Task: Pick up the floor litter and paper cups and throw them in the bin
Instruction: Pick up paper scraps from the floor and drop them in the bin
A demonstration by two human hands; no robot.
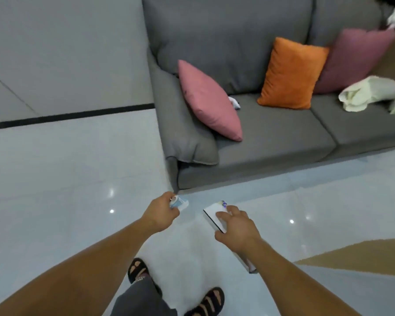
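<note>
White card shows in the right hand (236,226): a flat box (211,214), fingers laid over its top and thumb against its near side, its long axis running back under the wrist along the forearm. The left hand (160,213) is curled round a small blue-and-white bit of litter (179,202), too crushed to say whether it is a cup, which pokes out ahead of the knuckles. Both are held up off the floor (55,179), just short of the sofa (271,142) corner. No bin is in sight, so I'd judge the carry comes next; neither hand looks nearer.
</note>
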